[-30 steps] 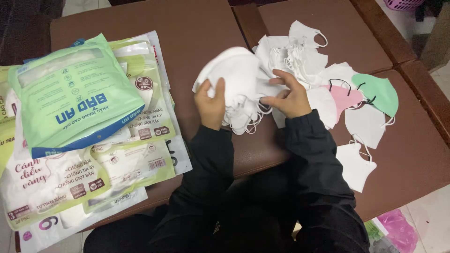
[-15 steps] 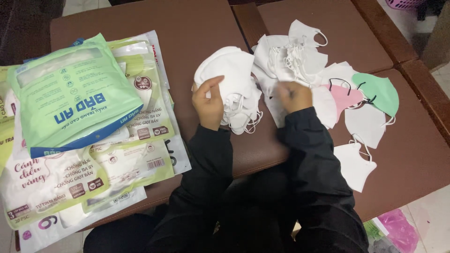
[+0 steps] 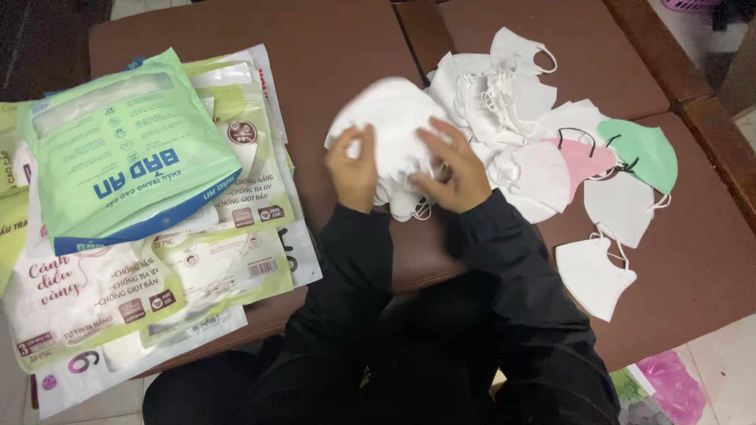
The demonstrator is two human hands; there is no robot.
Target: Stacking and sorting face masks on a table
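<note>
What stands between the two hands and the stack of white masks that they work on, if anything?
Nothing visible does. The left hand and the right hand both already grip the stack of white masks over the brown table. The loose white, pink and green masks lie apart to the right, the packages to the left.

You are at a small packing spot, likely a home workroom: brown table [image 3: 339, 47], loose face masks [image 3: 543, 169], stacked retail mask packets [image 3: 134, 157], tiled floor [image 3: 728, 362].

Matt cloth masks [image 3: 394, 126]; glossy plastic packets [image 3: 126, 157]
</note>
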